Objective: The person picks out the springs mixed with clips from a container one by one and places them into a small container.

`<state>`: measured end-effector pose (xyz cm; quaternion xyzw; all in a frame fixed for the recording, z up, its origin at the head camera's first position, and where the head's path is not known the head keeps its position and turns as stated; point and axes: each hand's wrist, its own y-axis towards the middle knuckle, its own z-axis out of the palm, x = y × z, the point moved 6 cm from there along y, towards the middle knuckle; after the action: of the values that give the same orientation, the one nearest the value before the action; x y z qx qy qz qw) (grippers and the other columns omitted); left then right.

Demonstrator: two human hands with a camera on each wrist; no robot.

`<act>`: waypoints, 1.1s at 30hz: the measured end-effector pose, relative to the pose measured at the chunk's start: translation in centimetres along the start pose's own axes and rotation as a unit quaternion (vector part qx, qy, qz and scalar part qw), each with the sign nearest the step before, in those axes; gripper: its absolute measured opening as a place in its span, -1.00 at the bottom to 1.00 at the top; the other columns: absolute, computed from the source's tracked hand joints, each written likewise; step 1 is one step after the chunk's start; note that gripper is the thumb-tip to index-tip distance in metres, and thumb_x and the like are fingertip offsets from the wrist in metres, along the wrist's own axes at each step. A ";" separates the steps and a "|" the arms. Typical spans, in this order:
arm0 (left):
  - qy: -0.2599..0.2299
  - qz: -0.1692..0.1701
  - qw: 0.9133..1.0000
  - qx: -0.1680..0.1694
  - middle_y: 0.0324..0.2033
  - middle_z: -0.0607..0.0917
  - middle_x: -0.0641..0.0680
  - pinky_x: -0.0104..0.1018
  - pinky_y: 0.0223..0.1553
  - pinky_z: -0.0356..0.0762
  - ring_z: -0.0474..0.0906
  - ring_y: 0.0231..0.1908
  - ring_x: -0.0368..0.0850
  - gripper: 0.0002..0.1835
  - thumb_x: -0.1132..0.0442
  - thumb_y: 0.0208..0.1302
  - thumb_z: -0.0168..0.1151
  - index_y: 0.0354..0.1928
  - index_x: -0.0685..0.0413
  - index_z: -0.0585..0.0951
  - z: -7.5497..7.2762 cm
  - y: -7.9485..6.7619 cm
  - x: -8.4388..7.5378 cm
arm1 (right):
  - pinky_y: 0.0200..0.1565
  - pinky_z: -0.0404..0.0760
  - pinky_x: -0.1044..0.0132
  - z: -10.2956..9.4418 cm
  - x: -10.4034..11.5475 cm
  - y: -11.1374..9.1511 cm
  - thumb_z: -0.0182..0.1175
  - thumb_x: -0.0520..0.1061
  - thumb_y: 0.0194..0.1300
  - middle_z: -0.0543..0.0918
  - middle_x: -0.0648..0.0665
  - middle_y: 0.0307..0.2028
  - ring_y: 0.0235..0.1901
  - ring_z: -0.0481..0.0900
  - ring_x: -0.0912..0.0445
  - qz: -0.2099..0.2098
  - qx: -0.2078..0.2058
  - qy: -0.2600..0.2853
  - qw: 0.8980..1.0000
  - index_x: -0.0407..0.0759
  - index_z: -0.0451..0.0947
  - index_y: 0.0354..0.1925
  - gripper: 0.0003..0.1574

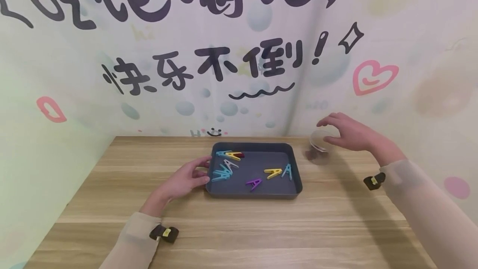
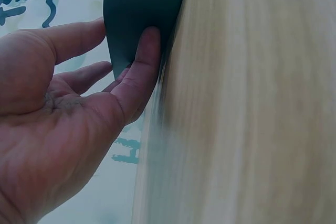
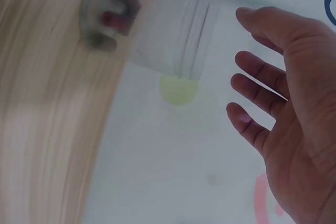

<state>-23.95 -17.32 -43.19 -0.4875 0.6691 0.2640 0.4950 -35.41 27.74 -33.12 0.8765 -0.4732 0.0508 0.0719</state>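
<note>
A dark grey rectangular tray point(image 1: 254, 196) lies on the table with several small plastic clothespins in it. A yellow clothespin point(image 1: 273, 173) and a blue clothespin point(image 1: 287, 171) lie at its right, a purple clothespin point(image 1: 254, 184) near the front, and others at the left. My left hand point(image 1: 188, 178) touches the tray's left wall with extended fingertips. Above and right of a clear jar point(image 1: 319, 148), my right hand point(image 1: 351, 133) hovers with loosely bent, spread fingers and nothing in it. Small dark red and green pieces point(image 3: 121, 20) sit at the jar's bottom.
The wooden table point(image 1: 231, 235) meets a printed wall cloth point(image 1: 179, 123) right behind the tray and jar. A dark red bit point(image 1: 241, 155) shows beside the clothespins at the tray's back left. Each sleeve carries a black wrist camera.
</note>
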 end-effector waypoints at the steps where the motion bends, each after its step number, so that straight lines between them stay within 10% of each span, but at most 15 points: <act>1: -0.001 -0.001 1.000 0.000 0.29 0.35 0.20 -0.22 0.07 0.58 0.45 0.17 0.13 -0.30 0.35 0.33 0.13 0.46 0.05 0.12 0.0 0.0 0.0 | 0.10 0.53 -0.02 -0.2 0.3 0.1 0.37 0.05 0.13 0.54 -0.01 0.07 0.10 0.41 0.01 -0.004 -0.002 -0.002 1.000 0.04 0.49 0.13 -0.41; 33: 0.009 0.006 1.000 -0.005 0.28 0.37 0.21 -0.14 0.11 0.56 0.46 0.17 0.13 -0.30 0.34 0.32 0.16 0.45 0.03 0.14 0.0 -0.2 -0.2 | 0.17 0.44 0.15 -0.1 11.3 6.4 0.31 0.05 0.14 0.52 0.08 0.01 0.06 0.41 0.13 -0.162 -0.011 -0.044 0.986 0.20 0.52 0.06 -0.53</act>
<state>-23.78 -17.34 -43.00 -0.4883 0.6750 0.2661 0.4850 -34.59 14.95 -30.75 0.9422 -0.3280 -0.0057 0.0682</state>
